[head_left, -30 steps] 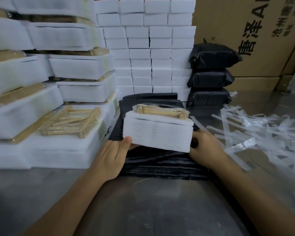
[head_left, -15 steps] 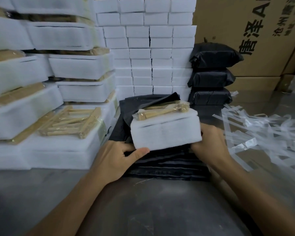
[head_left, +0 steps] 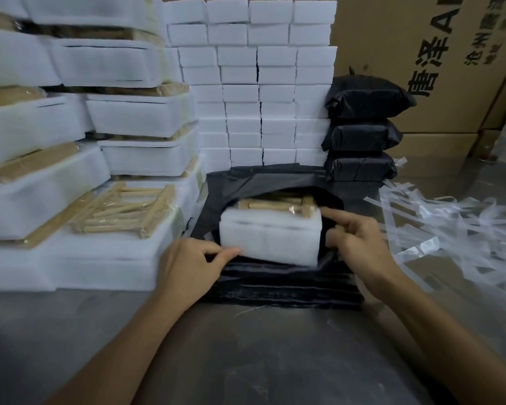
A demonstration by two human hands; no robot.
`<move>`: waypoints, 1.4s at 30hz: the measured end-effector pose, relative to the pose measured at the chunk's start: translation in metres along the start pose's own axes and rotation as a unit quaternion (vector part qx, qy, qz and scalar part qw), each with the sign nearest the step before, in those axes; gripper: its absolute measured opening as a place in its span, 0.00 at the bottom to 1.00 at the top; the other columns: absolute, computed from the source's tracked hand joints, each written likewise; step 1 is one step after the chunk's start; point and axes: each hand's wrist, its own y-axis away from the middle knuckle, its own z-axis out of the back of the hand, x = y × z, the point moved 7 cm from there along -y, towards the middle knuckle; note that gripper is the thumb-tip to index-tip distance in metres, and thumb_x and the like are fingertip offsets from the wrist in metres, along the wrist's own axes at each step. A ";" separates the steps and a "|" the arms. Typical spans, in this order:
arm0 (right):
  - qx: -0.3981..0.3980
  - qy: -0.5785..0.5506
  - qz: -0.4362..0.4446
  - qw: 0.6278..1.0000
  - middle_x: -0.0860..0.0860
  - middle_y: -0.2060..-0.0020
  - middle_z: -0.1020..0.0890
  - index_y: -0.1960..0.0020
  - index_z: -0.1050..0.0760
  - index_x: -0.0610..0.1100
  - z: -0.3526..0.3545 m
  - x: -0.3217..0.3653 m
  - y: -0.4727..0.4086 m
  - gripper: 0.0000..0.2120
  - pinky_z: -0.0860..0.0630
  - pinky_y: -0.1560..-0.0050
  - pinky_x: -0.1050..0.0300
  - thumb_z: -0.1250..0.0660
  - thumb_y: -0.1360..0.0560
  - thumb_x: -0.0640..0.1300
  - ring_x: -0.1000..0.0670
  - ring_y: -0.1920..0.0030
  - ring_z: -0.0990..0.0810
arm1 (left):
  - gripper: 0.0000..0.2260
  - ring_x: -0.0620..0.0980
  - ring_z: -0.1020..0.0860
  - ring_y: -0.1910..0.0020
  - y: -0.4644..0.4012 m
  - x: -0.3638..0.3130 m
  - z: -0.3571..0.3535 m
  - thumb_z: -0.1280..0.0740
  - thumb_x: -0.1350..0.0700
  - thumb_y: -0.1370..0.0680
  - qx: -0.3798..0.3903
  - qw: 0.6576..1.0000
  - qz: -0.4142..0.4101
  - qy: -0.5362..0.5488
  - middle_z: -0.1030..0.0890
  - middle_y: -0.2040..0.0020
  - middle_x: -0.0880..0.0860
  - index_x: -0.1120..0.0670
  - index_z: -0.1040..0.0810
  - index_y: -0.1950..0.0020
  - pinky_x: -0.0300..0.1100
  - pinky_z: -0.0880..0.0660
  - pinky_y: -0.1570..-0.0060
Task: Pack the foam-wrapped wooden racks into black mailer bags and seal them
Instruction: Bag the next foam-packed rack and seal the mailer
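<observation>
Since the earlier frame the foam-wrapped rack point(head_left: 270, 239) has gone from sitting on top of the bags to lying partly inside the open mouth of the top black mailer bag point(head_left: 263, 178), whose upper flap now arches over its far edge.

Nearest you: grey desk point(head_left: 246, 346), both forearms entering from the bottom edge. Your left hand point(head_left: 187, 266) sits at the rack's near-left corner, thumb and curled fingers pinching the bag's lower lip; the exact contact is blurred. Your right hand point(head_left: 360, 244) is at the rack's right end, index finger extended and touching the top right corner, the other fingers curled at the bag edge. You cannot tell whether they grip plastic there.

Rack: long axis runs left to right, broad foam face toward you, wooden bars showing along the top. Its far side is hidden under the flap. Motion blur smears the lower right corner.

Under it, a pile of flat black bags point(head_left: 284, 290).

Left: stacked foam-wrapped racks point(head_left: 70, 159), one bare wooden rack point(head_left: 123, 210) in film on top of the lowest stack; the stacks are cut off by the left edge. Right: loose clear strips point(head_left: 450, 229).

Behind: wall of white foam blocks point(head_left: 260, 83), three sealed black parcels point(head_left: 362, 133) stacked beside it, cardboard cartons point(head_left: 450, 68) with print partly cut off.
</observation>
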 end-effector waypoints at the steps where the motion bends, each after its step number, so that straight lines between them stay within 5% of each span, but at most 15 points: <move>1: 0.019 0.036 -0.007 0.999 0.53 0.76 0.27 0.32 0.22 0.49 -0.002 -0.004 -0.001 0.26 0.27 0.72 0.61 0.38 0.26 0.29 0.50 0.75 0.30 | 0.11 0.44 0.21 0.72 0.001 -0.001 -0.001 0.28 0.41 0.28 -0.008 0.999 -0.009 -0.031 0.18 0.71 0.44 0.46 0.14 0.64 0.46 0.21 0.63; 4: -0.014 0.129 0.046 0.990 0.57 0.76 0.28 0.35 0.23 0.53 -0.001 0.003 0.003 0.21 0.32 0.72 0.68 0.34 0.25 0.36 0.58 0.75 0.30 | 0.12 0.44 0.23 0.74 -0.001 -0.002 0.000 0.25 0.48 0.28 -0.023 0.998 -0.012 -0.060 0.20 0.74 0.46 0.50 0.17 0.69 0.45 0.22 0.65; 6: -0.089 0.157 0.117 0.977 0.60 0.63 0.25 0.41 0.24 0.58 0.005 0.019 0.009 0.16 0.30 0.63 0.67 0.31 0.28 0.49 0.60 0.64 0.25 | 0.13 0.44 0.26 0.74 -0.001 -0.003 0.000 0.25 0.48 0.29 -0.031 0.998 -0.012 -0.057 0.24 0.75 0.46 0.48 0.24 0.69 0.44 0.26 0.69; 8: -0.110 0.134 0.140 0.975 0.56 0.44 0.31 0.36 0.32 0.61 0.003 0.023 0.012 0.29 0.28 0.48 0.64 0.27 0.33 0.61 0.61 0.46 0.26 | 0.19 0.44 0.29 0.73 -0.002 -0.001 0.002 0.24 0.46 0.32 -0.051 0.995 0.013 -0.080 0.28 0.71 0.46 0.46 0.36 0.61 0.42 0.34 0.73; 10: -0.087 0.117 0.133 0.980 0.60 0.32 0.41 0.26 0.45 0.61 -0.002 0.019 0.010 0.48 0.32 0.32 0.57 0.25 0.39 0.68 0.54 0.31 0.33 | 0.27 0.47 0.25 0.64 -0.002 0.002 0.003 0.21 0.47 0.34 -0.071 0.994 0.028 -0.074 0.26 0.60 0.47 0.45 0.39 0.51 0.42 0.31 0.68; 13: 0.003 0.130 0.078 0.988 0.60 0.21 0.49 0.21 0.59 0.62 -0.021 0.002 0.004 0.64 0.42 0.25 0.54 0.22 0.44 0.71 0.58 0.23 0.45 | 0.42 0.51 0.29 0.35 -0.004 0.017 -0.006 0.20 0.48 0.34 -0.019 0.994 0.109 0.006 0.29 0.32 0.50 0.48 0.40 0.27 0.45 0.29 0.41; 15: 0.052 0.129 0.043 0.989 0.58 0.24 0.37 0.23 0.49 0.63 -0.033 -0.006 0.001 0.59 0.36 0.27 0.53 0.21 0.45 0.71 0.57 0.25 0.38 | 0.29 0.50 0.25 0.37 -0.004 0.023 -0.016 0.21 0.48 0.32 0.038 0.985 0.158 0.048 0.23 0.38 0.46 0.48 0.27 0.33 0.39 0.28 0.44; 17: 0.047 0.133 0.039 0.989 0.62 0.35 0.25 0.31 0.35 0.63 -0.033 -0.008 -0.002 0.44 0.28 0.34 0.53 0.23 0.43 0.70 0.58 0.35 0.27 | 0.08 0.52 0.20 0.56 -0.005 0.019 -0.016 0.23 0.51 0.28 0.030 0.989 0.140 0.043 0.19 0.60 0.48 0.51 0.20 0.56 0.37 0.27 0.61; 19: 0.006 0.146 0.054 0.988 0.63 0.42 0.21 0.35 0.28 0.59 -0.022 -0.005 -0.003 0.35 0.24 0.37 0.52 0.23 0.39 0.66 0.58 0.41 0.23 | 0.11 0.48 0.22 0.66 -0.006 0.012 -0.013 0.26 0.55 0.26 0.006 0.992 0.112 0.057 0.24 0.69 0.56 0.61 0.22 0.63 0.34 0.30 0.67; 22: -0.065 0.184 0.071 0.978 0.59 0.48 0.19 0.41 0.24 0.53 -0.004 -0.001 0.000 0.28 0.22 0.40 0.48 0.20 0.36 0.60 0.55 0.45 0.21 | 0.12 0.45 0.30 0.71 -0.005 -0.005 -0.016 0.29 0.58 0.23 0.012 0.998 0.063 0.027 0.26 0.67 0.62 0.64 0.24 0.62 0.38 0.34 0.68; 26: -0.115 0.222 0.107 0.962 0.53 0.38 0.26 0.33 0.34 0.54 -0.006 0.015 0.009 0.39 0.26 0.36 0.45 0.18 0.38 0.55 0.51 0.39 0.26 | 0.08 0.44 0.34 0.73 -0.006 -0.010 -0.017 0.32 0.58 0.22 0.019 0.998 0.062 -0.011 0.32 0.72 0.52 0.56 0.26 0.60 0.36 0.40 0.72; 29: -0.092 0.402 0.240 0.879 0.48 0.25 0.40 0.22 0.47 0.57 -0.029 0.046 0.014 0.54 0.40 0.29 0.41 0.19 0.39 0.59 0.46 0.26 0.39 | 0.10 0.44 0.35 0.73 -0.005 -0.008 -0.018 0.34 0.60 0.20 0.037 0.997 0.061 -0.020 0.32 0.72 0.50 0.54 0.31 0.61 0.37 0.41 0.72; 32: 0.001 0.512 0.232 0.827 0.48 0.20 0.51 0.20 0.60 0.60 -0.050 0.052 -0.007 0.61 0.49 0.26 0.38 0.22 0.39 0.66 0.45 0.21 0.49 | 0.06 0.47 0.32 0.72 -0.004 -0.008 -0.020 0.35 0.60 0.20 0.060 0.996 0.050 -0.032 0.30 0.71 0.52 0.58 0.28 0.56 0.42 0.40 0.71; 36: 0.090 0.475 0.128 0.866 0.52 0.21 0.49 0.21 0.59 0.62 -0.059 0.043 -0.044 0.66 0.38 0.31 0.32 0.18 0.44 0.66 0.44 0.23 0.47 | 0.04 0.42 0.30 0.72 -0.004 -0.018 -0.019 0.34 0.61 0.21 0.098 0.994 -0.007 -0.058 0.31 0.71 0.45 0.57 0.26 0.55 0.34 0.38 0.74; 42: 0.013 0.374 0.089 0.923 0.48 0.29 0.40 0.24 0.41 0.52 -0.055 0.026 -0.062 0.58 0.33 0.30 0.41 0.15 0.46 0.60 0.41 0.30 0.38 | 0.10 0.47 0.30 0.70 0.000 -0.026 -0.028 0.34 0.59 0.21 0.146 0.986 -0.057 -0.065 0.31 0.70 0.46 0.49 0.33 0.57 0.42 0.38 0.72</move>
